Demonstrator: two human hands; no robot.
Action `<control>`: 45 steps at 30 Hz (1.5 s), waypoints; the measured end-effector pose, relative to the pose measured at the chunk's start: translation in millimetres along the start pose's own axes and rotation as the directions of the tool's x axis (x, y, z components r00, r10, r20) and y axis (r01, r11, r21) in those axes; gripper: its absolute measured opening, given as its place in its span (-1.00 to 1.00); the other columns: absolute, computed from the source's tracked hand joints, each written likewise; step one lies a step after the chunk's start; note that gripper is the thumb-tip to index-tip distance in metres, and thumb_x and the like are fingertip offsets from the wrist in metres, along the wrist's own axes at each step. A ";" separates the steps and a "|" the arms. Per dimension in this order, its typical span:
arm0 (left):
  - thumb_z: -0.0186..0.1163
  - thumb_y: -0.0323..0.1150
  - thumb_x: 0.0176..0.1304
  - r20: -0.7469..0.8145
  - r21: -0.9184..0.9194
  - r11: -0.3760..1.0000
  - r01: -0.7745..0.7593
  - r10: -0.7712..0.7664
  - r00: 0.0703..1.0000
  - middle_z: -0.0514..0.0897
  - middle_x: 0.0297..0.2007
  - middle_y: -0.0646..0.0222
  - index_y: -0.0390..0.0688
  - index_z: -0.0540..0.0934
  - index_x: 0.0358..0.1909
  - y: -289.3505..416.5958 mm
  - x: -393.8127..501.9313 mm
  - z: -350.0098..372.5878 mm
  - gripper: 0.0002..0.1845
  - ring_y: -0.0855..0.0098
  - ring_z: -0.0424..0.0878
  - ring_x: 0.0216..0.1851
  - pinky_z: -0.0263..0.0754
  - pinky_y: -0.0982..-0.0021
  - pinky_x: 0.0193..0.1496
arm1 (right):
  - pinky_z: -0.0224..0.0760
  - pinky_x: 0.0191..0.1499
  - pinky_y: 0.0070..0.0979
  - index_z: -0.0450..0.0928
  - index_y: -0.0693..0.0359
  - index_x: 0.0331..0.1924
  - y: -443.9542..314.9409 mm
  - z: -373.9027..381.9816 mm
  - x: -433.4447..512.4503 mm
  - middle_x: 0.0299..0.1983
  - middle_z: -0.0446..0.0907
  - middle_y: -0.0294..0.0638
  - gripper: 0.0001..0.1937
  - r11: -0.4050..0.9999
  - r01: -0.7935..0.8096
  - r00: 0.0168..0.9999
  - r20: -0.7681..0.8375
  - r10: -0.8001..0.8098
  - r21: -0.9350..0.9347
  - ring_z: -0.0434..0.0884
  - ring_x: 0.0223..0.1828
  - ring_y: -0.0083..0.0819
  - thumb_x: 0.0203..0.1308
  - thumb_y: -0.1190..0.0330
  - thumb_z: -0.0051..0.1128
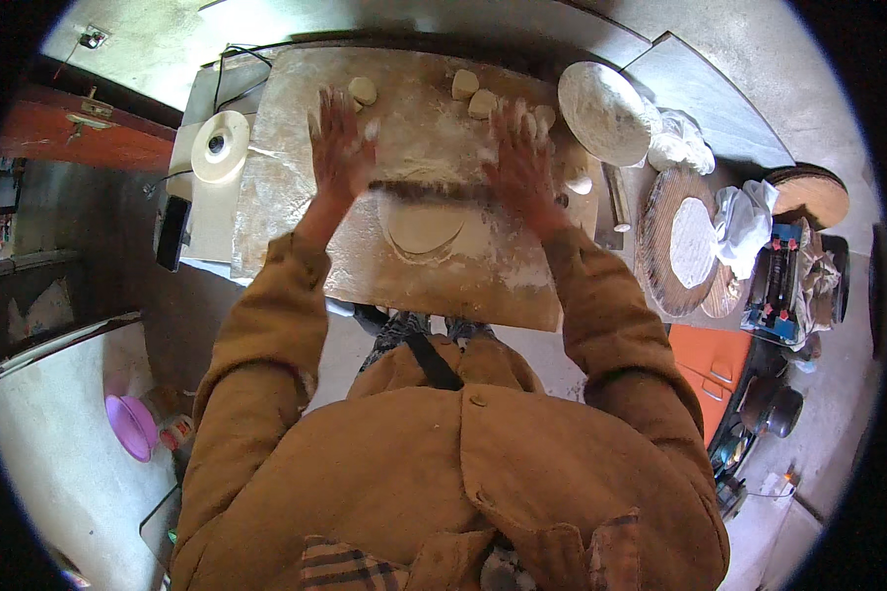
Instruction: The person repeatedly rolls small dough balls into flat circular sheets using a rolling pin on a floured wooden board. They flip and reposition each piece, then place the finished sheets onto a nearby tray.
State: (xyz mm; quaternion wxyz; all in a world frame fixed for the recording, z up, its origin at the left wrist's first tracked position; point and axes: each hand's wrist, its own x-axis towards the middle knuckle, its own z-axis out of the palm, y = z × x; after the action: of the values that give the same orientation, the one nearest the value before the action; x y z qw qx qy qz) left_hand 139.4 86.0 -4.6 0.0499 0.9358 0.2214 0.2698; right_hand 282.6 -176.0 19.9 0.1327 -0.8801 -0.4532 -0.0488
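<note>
A wooden rolling pin (436, 190), blurred, lies crosswise at the far edge of a flat round of dough (423, 225) on a floured wooden board (443, 289). My left hand (342, 148) is over the pin's left end, its fingers straight and spread. Over the right part of the pin is my right hand (519, 156), also flat with fingers apart. Flour whitens both hands. Whether the palms touch the pin is hidden. Beyond my hands sit several dough pieces, one piece (363, 90) near my left fingertips and another piece (465, 85) nearer my right.
Right of the board are a floured round tray (605, 112), a short wooden stick (616, 196), and a ridged round board (654, 244) bearing a flat white round (693, 242). A blue hand-cranked machine (776, 281) stands farther right. At left are a pale round lamp-like object (220, 159) and a phone (172, 233).
</note>
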 end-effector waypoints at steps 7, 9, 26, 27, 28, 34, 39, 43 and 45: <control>0.08 -0.08 0.40 0.065 0.051 0.996 -0.070 0.066 0.996 0.14 0.52 0.05 -0.23 0.18 0.50 20.0 -17.3 -17.5 -0.26 0.11 -0.01 0.58 -0.20 -0.10 0.56 | -0.16 0.46 0.29 -0.09 0.06 0.58 -9.5 -5.7 -31.4 0.61 -0.12 -0.11 -0.13 0.991 -0.074 0.990 0.129 0.059 0.112 -0.02 0.58 0.06 0.28 0.11 0.15; 0.07 -0.07 0.40 0.171 -0.042 0.998 -0.037 0.043 0.984 0.14 0.52 0.04 -0.23 0.19 0.50 28.7 -79.4 -36.7 -0.27 0.06 -0.01 0.57 -0.21 -0.11 0.56 | -0.16 0.47 0.24 -0.06 0.12 0.57 -24.7 -15.6 -83.6 0.62 -0.14 -0.09 -0.10 0.999 -0.042 0.965 0.258 0.036 0.017 0.02 0.57 0.06 0.23 0.06 0.19; 0.10 -0.12 0.35 0.024 0.081 0.990 -0.117 0.115 0.993 0.09 0.53 -0.03 -0.31 0.23 0.45 10.6 5.0 4.9 -0.27 0.05 -0.05 0.58 -0.21 -0.06 0.57 | -0.14 0.46 0.24 -0.08 0.11 0.57 7.5 16.6 -3.2 0.60 -0.08 -0.07 -0.14 0.999 -0.036 0.998 0.047 0.035 0.005 0.00 0.57 0.06 0.28 0.12 0.15; 0.08 -0.13 0.36 0.082 0.083 0.990 -0.112 0.105 0.991 0.06 0.54 -0.03 -0.30 0.22 0.46 16.2 -16.4 -6.9 -0.28 0.04 -0.08 0.59 -0.21 -0.06 0.57 | -0.08 0.46 0.22 -0.06 0.13 0.56 -4.7 4.9 -27.7 0.61 -0.10 -0.08 -0.12 0.999 -0.049 0.990 0.131 0.048 -0.002 0.01 0.58 0.03 0.26 0.08 0.17; 0.10 -0.15 0.35 0.105 -0.003 0.993 -0.114 0.114 0.988 0.06 0.54 -0.04 -0.30 0.23 0.45 22.2 -42.7 -20.4 -0.28 0.03 -0.08 0.59 -0.21 -0.07 0.57 | -0.03 0.45 0.19 -0.03 0.15 0.56 -16.3 -6.5 -55.9 0.61 -0.11 -0.09 -0.11 0.997 -0.070 0.975 0.213 0.071 -0.011 0.02 0.58 -0.01 0.25 0.04 0.19; 0.09 -0.09 0.36 0.434 -0.218 0.976 -0.032 0.126 0.892 0.15 0.50 -0.07 -0.33 0.24 0.45 42.4 -178.7 -98.4 -0.26 -0.01 0.00 0.56 -0.16 -0.08 0.56 | 0.00 0.45 0.18 -0.02 0.16 0.55 -31.2 -12.0 -157.7 0.61 -0.13 -0.09 -0.08 0.987 0.159 0.953 0.264 -0.146 -0.028 0.04 0.57 -0.05 0.20 0.03 0.22; 0.07 -0.07 0.37 0.139 -0.002 1.000 -0.030 0.030 0.990 0.20 0.49 0.05 -0.20 0.29 0.45 1.5 -81.4 -13.6 -0.32 0.05 0.02 0.56 -0.11 -0.08 0.54 | 0.09 0.40 0.19 0.01 0.13 0.55 -15.3 -4.9 -38.7 0.61 -0.10 -0.07 -0.14 0.995 0.079 0.982 0.176 -0.067 -0.062 0.08 0.56 -0.06 0.24 0.09 0.18; 0.05 -0.19 0.31 -0.094 0.083 0.990 -0.111 0.119 0.988 0.20 0.50 0.07 -0.22 0.29 0.45 -8.1 15.5 3.1 -0.32 0.12 0.01 0.57 -0.17 -0.05 0.56 | 0.09 0.40 0.19 0.00 0.10 0.56 12.2 17.2 19.7 0.59 -0.03 -0.04 -0.15 0.996 0.085 0.984 -0.156 -0.081 0.020 0.07 0.56 -0.02 0.26 0.07 0.17; 0.02 -0.22 0.28 0.055 0.188 0.974 -0.124 0.115 0.992 0.13 0.53 0.07 -0.25 0.25 0.47 -8.8 7.6 5.6 -0.30 0.15 -0.03 0.59 -0.22 -0.06 0.57 | 0.07 0.41 0.19 0.03 0.10 0.55 16.4 30.0 18.9 0.58 -0.01 -0.04 -0.16 0.982 0.180 0.952 -0.262 -0.159 0.057 0.06 0.56 0.00 0.26 0.06 0.18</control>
State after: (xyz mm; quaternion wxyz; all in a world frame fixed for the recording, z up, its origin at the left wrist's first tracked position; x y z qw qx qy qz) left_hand 144.7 97.5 -7.5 -0.0515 0.9536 0.1883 0.2292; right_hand 305.9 -162.0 -8.1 0.2209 -0.8181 -0.5078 -0.1552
